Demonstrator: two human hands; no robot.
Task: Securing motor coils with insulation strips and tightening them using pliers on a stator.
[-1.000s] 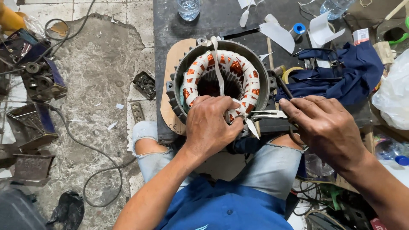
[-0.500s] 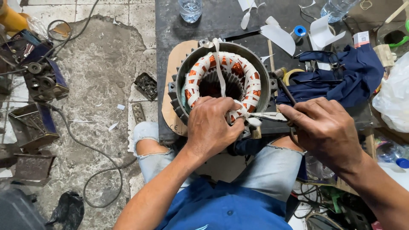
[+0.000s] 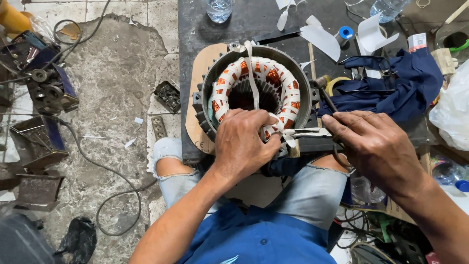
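A round motor stator [image 3: 254, 88] with copper windings bound in white tape sits on a dark low table [image 3: 195, 29]. My left hand [image 3: 244, 144] rests on the near edge of the windings, fingers curled over the white tape [image 3: 273, 122]. My right hand [image 3: 376, 144] grips needle-nose pliers [image 3: 305, 132], whose tips point left and pinch the tape beside my left fingers. A white strip [image 3: 250, 68] runs across the stator's opening.
On the table lie white paper pieces [image 3: 320, 39], a blue tape roll [image 3: 345, 33], a navy cloth [image 3: 400, 83] and a glass [image 3: 218, 9]. Metal parts [image 3: 46, 90] and a black cable [image 3: 112, 195] lie on the concrete floor at left. A plastic bag [image 3: 452, 117] sits at right.
My right hand with the pliers has moved slightly left, so the tips sit closer to my left fingers at the tape. My left hand stays on the windings.
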